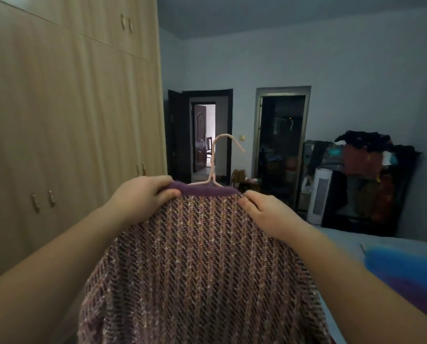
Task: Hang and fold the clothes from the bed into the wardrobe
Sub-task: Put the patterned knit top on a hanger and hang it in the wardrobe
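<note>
We note the purple-brown striped knit sweater (pixel 202 256) hung before us on a pale pink hanger (pixel 213 157), shoulders running crosswise. Our left hand (pixel 142 194) and right hand (pixel 264 212) each grip one shoulder. The closed light-wood wardrobe (pixel 71 108) stands leftward, nearest the left hand.

Two bare forearms (pixel 58 264) — uncovered all along — plain left hand (pixel 142 194), plain right hand (pixel 269 212).

Both bare forearms reach forward, and the left hand (pixel 142 194) and the right hand (pixel 265 211) each grip the sweater (pixel 202 259) at its top edge with curled fingers.
</note>
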Motion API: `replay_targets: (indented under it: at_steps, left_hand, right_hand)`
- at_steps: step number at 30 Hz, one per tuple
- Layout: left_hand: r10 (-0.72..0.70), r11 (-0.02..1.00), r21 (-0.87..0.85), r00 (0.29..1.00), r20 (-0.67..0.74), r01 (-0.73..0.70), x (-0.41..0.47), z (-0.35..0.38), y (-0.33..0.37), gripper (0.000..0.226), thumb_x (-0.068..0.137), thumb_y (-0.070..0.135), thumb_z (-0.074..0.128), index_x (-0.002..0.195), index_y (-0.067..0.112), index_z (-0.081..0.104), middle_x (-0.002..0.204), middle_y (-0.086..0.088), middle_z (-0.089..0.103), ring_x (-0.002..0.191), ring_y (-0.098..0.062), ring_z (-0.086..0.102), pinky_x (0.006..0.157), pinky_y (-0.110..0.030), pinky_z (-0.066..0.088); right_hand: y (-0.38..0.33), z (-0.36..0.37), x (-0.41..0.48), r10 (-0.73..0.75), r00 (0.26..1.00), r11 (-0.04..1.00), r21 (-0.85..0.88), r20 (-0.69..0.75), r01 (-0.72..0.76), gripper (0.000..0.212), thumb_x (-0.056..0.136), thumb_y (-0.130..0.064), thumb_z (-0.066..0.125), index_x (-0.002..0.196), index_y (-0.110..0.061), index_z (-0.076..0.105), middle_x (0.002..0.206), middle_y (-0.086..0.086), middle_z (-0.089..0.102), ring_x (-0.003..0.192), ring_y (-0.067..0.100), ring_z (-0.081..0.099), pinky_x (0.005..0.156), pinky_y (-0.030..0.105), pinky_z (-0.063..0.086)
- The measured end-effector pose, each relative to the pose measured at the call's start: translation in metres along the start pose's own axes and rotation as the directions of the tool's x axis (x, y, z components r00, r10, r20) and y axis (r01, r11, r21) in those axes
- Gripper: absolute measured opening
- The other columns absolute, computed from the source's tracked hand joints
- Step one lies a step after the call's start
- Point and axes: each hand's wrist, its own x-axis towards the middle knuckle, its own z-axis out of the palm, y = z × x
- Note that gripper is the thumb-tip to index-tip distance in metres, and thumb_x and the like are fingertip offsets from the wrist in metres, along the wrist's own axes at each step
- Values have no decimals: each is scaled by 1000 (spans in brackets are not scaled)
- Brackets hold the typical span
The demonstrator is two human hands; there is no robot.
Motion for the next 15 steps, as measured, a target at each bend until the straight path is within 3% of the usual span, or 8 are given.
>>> replay_targets:
  at_steps: [3, 6, 11, 15]
  left_hand:
    - [-43, 999, 16, 993, 106, 42, -7, -5, -6, 8, 99, 44, 51, 101, 44, 59, 92, 21, 64, 87, 2, 57, 75, -28, 44]
    - [-47, 992, 123, 988, 145, 29, -19, -11, -17, 9, 100, 44, 48, 100, 40, 57, 90, 19, 63, 83, 1, 56, 71, -28, 44]
    - [-40, 958, 287, 997, 69, 19, -42, -20, -37, 14, 100, 47, 46, 96, 34, 48, 80, 13, 60, 74, -9, 57, 64, -34, 45]
    - [-96, 931, 346, 993, -76, 116, -66, -41, -67, 16, 98, 49, 47, 91, 36, 41, 82, 12, 59, 79, -18, 60, 65, -34, 46]
  right_hand:
    - [4, 21, 5, -48, 994, 992, -120, -101, 36, 23, 103, -49, 36, 105, -33, 52, 89, -12, 64, 79, 9, 60, 76, 38, 54]
    - [-4, 43, 12, -146, 974, 976, -187, -171, 113, 18, 103, -48, 36, 104, -36, 49, 82, -16, 59, 74, 6, 56, 66, 30, 49]
    - [-40, 65, 32, -321, 917, 935, -235, -237, 266, 17, 101, -47, 40, 107, -36, 51, 78, -18, 54, 73, 9, 56, 63, 28, 44]
    - [-76, 89, 50, -397, 872, 916, -185, -287, 357, 15, 99, -46, 45, 109, -39, 54, 89, -19, 61, 80, 6, 58, 70, 29, 48]
